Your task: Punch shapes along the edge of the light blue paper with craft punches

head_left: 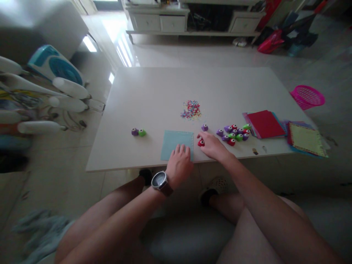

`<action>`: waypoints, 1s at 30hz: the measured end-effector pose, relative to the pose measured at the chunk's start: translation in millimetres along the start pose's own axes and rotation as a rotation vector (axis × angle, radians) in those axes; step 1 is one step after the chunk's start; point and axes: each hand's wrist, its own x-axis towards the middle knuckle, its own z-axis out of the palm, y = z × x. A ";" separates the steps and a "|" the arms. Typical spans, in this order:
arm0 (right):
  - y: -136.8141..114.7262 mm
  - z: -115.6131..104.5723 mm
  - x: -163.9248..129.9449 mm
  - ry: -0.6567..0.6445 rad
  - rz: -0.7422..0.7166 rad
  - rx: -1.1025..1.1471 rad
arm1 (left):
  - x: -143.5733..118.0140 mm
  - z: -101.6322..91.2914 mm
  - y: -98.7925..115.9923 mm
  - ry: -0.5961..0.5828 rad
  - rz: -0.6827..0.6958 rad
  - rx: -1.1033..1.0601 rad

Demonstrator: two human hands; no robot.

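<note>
Resting flat with fingers spread, the left hand (179,165) presses the near edge of a light blue paper sheet (177,143). Just to its right, the right hand (213,146) lies over a small red punch (201,143), fingertips touching it; whether it grips is unclear. Further right sits a cluster of coloured punches (235,132).

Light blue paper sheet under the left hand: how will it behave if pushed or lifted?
The light blue sheet lies flat and thin, so it is probably floppy and light. On the smooth white table it would likely slide unless pinned; the left hand rests on its near edge. Lifting an edge may need a fingernail.
</note>
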 end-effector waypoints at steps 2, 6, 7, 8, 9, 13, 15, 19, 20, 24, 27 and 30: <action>-4.8 1.4 0.1 0.043 -0.055 0.082 | 8.4 -5.9 -6.7 0.076 -0.022 -0.114; -17.5 5.9 -0.7 0.100 -0.230 0.240 | 26.3 -11.9 -20.6 0.199 -0.114 -0.518; -20.9 6.8 -1.3 0.118 -0.268 0.269 | 29.8 -12.9 -23.6 0.205 -0.143 -0.620; -24.2 7.4 -1.8 0.138 -0.299 0.293 | 32.4 -14.1 -26.2 0.202 -0.170 -0.706; -27.3 7.7 -2.5 0.157 -0.322 0.312 | 34.2 -15.5 -28.3 0.192 -0.189 -0.776; -36.3 8.0 -4.8 0.190 -0.370 0.365 | 35.6 -21.8 -34.9 0.184 -0.176 -0.913; -38.9 8.5 -5.6 0.188 -0.393 0.367 | 35.3 -24.0 -38.3 0.186 -0.165 -0.915; -42.7 8.7 -7.7 0.153 -0.403 0.349 | 35.5 -30.4 -47.9 0.137 -0.169 -0.877; -43.6 8.2 -8.5 0.137 -0.396 0.341 | 35.3 -33.5 -51.1 0.142 -0.172 -0.814; -45.8 6.2 -11.2 0.092 -0.362 0.272 | 30.9 -50.9 -70.7 0.197 -0.155 -0.405; -45.4 7.7 -11.9 0.060 -0.346 0.234 | 26.2 -62.3 -91.9 0.137 -0.190 -0.219; -44.4 10.5 -12.2 0.023 -0.351 0.196 | 23.4 -68.2 -112.7 0.078 -0.262 -0.089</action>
